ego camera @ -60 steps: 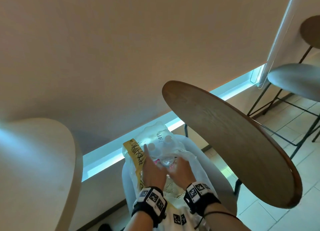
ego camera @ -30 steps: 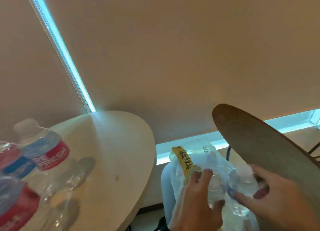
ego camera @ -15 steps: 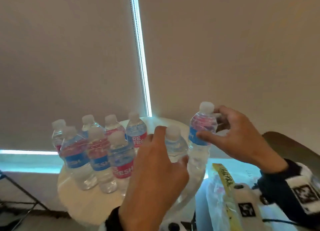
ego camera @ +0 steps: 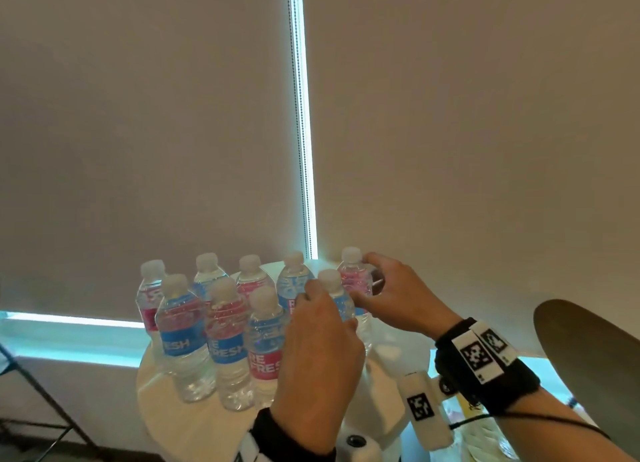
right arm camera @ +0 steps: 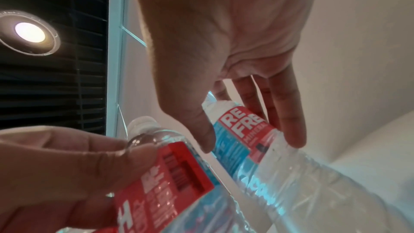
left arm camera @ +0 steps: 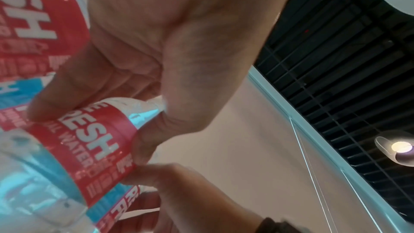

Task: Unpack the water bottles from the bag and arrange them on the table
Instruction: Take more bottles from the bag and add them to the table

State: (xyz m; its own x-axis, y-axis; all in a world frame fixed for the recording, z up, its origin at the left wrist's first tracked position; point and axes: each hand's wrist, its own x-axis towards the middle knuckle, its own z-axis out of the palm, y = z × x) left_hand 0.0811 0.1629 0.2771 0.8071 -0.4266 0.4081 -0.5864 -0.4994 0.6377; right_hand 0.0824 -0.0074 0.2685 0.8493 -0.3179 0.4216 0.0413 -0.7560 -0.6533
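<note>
Nine clear plastic water bottles with white caps and red-and-blue labels stand upright, close together, on the round white table (ego camera: 194,423). Seven form a cluster at the left (ego camera: 221,326), in two rows. The eighth bottle (ego camera: 334,295) stands at the right end of the front row, and the left hand (ego camera: 317,357) wraps its fingers and thumb around the body; in the left wrist view the grip closes on the red part of the label (left arm camera: 89,150). The ninth bottle (ego camera: 353,274) stands just behind and to the right of the eighth, at the right end of the back row. The right hand (ego camera: 398,295) grasps it below the cap, thumb in front and fingers behind, as the right wrist view confirms (right arm camera: 237,130). Both wrists wear black bands carrying white square-patterned tags (ego camera: 478,354). A dark wooden round tabletop (ego camera: 588,344) shows at the right edge. Behind the table hang beige roller blinds (ego camera: 138,115), with a bright gap and bead chain (ego camera: 301,115) between them.
</note>
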